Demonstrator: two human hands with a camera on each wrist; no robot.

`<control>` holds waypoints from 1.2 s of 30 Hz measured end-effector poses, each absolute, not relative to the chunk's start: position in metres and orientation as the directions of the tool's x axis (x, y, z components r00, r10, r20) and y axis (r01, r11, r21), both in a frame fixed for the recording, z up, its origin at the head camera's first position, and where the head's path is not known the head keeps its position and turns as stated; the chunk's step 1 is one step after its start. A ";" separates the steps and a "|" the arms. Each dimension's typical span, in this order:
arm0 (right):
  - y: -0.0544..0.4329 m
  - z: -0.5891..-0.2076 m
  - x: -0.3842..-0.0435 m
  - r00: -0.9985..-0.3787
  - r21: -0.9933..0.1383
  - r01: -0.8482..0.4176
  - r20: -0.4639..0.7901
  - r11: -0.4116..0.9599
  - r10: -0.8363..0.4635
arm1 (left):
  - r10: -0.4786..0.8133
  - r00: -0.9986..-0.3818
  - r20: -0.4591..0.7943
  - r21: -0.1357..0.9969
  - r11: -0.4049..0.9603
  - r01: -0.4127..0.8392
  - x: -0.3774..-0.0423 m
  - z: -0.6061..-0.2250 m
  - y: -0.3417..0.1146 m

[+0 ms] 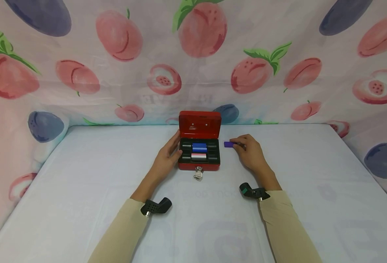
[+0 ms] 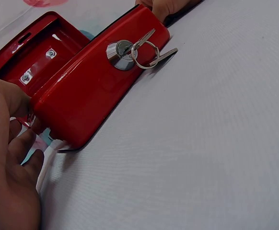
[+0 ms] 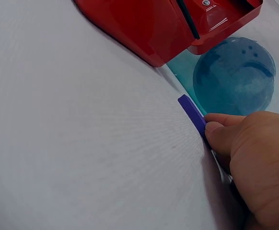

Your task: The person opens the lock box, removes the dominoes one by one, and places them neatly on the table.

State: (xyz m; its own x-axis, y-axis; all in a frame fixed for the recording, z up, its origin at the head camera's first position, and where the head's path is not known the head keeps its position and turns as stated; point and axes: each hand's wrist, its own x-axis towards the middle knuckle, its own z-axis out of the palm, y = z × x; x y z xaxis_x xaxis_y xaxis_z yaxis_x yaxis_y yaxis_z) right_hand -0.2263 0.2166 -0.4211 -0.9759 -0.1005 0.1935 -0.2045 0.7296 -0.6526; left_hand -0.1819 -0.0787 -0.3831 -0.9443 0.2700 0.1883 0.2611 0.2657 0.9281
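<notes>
A small red cash box (image 1: 199,167) stands with its lid (image 1: 199,125) raised. Its black tray (image 1: 186,140) holds a blue block (image 1: 199,147) and a pink-and-white block (image 1: 198,156). Keys on a ring (image 1: 198,176) hang from the front lock (image 2: 122,53). My left hand (image 1: 165,159) rests against the box's left side, its fingers reaching along the wall and the thumb near the rim. Right of the box, my right hand (image 1: 251,153) pinches a flat purple bar (image 3: 193,114) between thumb and fingers, close to the table. The bar's other end is mostly hidden by the fingers.
A white cloth (image 1: 98,190) covers the table. Behind it hangs a fruit-patterned curtain (image 1: 193,76), close to the box's raised lid. Black wrist cameras (image 1: 156,206) are strapped over both beige sleeves.
</notes>
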 end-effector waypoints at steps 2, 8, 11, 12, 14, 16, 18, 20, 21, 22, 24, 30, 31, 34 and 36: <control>0.216 -0.421 -0.226 -0.977 -0.651 -0.201 0.191 0.731 -0.099 | 0.270 -0.944 0.191 0.928 0.262 0.263 -0.182 -0.384 -0.079; 0.216 -0.421 -0.226 -0.976 -0.649 -0.201 0.193 0.734 -0.097 | 0.273 -0.940 0.206 0.927 0.253 0.276 -0.182 -0.385 -0.079; 0.217 -0.421 -0.225 -0.976 -0.651 -0.202 0.195 0.731 -0.096 | 0.273 -0.940 0.205 0.927 0.253 0.276 -0.181 -0.385 -0.078; 0.217 -0.421 -0.225 -0.976 -0.652 -0.203 0.196 0.730 -0.096 | 0.273 -0.940 0.205 0.927 0.255 0.276 -0.181 -0.385 -0.078; 0.217 -0.421 -0.225 -0.976 -0.653 -0.202 0.197 0.730 -0.094 | 0.272 -0.941 0.203 0.927 0.257 0.274 -0.180 -0.385 -0.078; 0.217 -0.422 -0.225 -0.975 -0.654 -0.205 0.200 0.728 -0.095 | 0.270 -0.942 0.202 0.926 0.261 0.273 -0.180 -0.385 -0.078; 0.218 -0.422 -0.225 -0.974 -0.654 -0.208 0.203 0.727 -0.096 | 0.268 -0.942 0.201 0.925 0.265 0.273 -0.179 -0.385 -0.077; 0.218 -0.422 -0.224 -0.974 -0.653 -0.208 0.204 0.728 -0.096 | 0.267 -0.943 0.200 0.924 0.267 0.272 -0.178 -0.385 -0.077; 0.218 -0.422 -0.224 -0.974 -0.653 -0.208 0.204 0.728 -0.096 | 0.267 -0.942 0.202 0.924 0.267 0.274 -0.178 -0.385 -0.077; 0.218 -0.422 -0.224 -0.975 -0.653 -0.207 0.202 0.729 -0.096 | 0.267 -0.942 0.203 0.924 0.267 0.274 -0.178 -0.385 -0.077; 0.218 -0.421 -0.224 -0.975 -0.650 -0.207 0.201 0.731 -0.097 | 0.268 -0.942 0.203 0.924 0.266 0.275 -0.178 -0.386 -0.077; 0.218 -0.420 -0.223 -0.975 -0.660 -0.206 0.198 0.722 -0.098 | 0.261 -0.944 0.204 0.923 0.270 0.275 -0.177 -0.386 -0.076; 0.218 -0.420 -0.223 -0.976 -0.663 -0.205 0.197 0.720 -0.097 | 0.262 -0.943 0.205 0.922 0.271 0.276 -0.177 -0.385 -0.076; 0.219 -0.421 -0.223 -0.975 -0.667 -0.208 0.197 0.715 -0.100 | 0.270 -0.941 0.205 0.921 0.273 0.279 -0.176 -0.385 -0.075; 0.219 -0.421 -0.224 -0.974 -0.668 -0.212 0.203 0.713 -0.100 | 0.276 -0.939 0.207 0.921 0.270 0.282 -0.176 -0.384 -0.074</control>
State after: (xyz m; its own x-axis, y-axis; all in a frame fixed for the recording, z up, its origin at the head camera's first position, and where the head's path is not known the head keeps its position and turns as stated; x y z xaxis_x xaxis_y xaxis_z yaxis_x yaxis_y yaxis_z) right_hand -0.2237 0.2185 -0.4208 -0.9740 -0.0999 0.2031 -0.2125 0.7128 -0.6684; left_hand -0.1760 -0.0743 -0.3841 -0.9387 0.2756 0.2071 0.2823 0.2698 0.9206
